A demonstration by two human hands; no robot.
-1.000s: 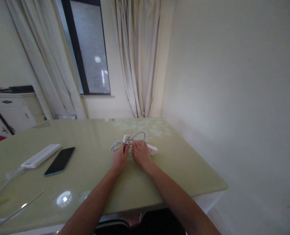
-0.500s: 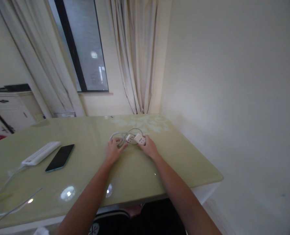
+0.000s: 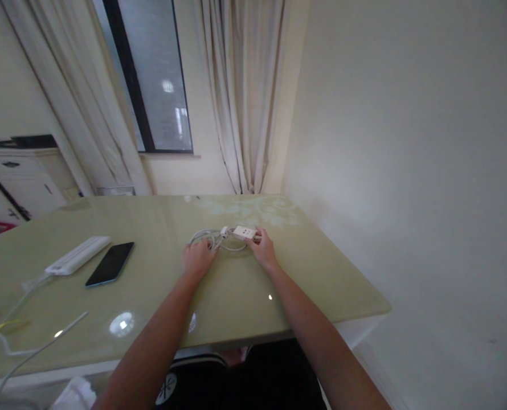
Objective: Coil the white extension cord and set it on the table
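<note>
- Far left, nearer than the smartphone (image 3: 110,264), a white cable (image 3: 28,360) trails over the tabletop (image 3: 322,296).
- Just left of the smartphone, here's a long white plastic block (image 3: 79,255), its lead leaving the near end.
- Well right of the smartphone, here's the left hand (image 3: 197,261), fingers curled in and closed on grey-white cord (image 3: 204,232). Loops are gathered there, but one slack loop hangs right, outside that grip; I'd judge the bundling partly done, that loop left over.
- Farther right of the smartphone, a small white block (image 3: 224,232), plug or socket, too small to tell.
- Right again from the smartphone, the white power strip (image 3: 244,232): sockets up, long axis roughly left to right, left end pointing slightly away.
- Rightmost from the smartphone, the right hand (image 3: 262,249), pinching the strip's right end.
</note>
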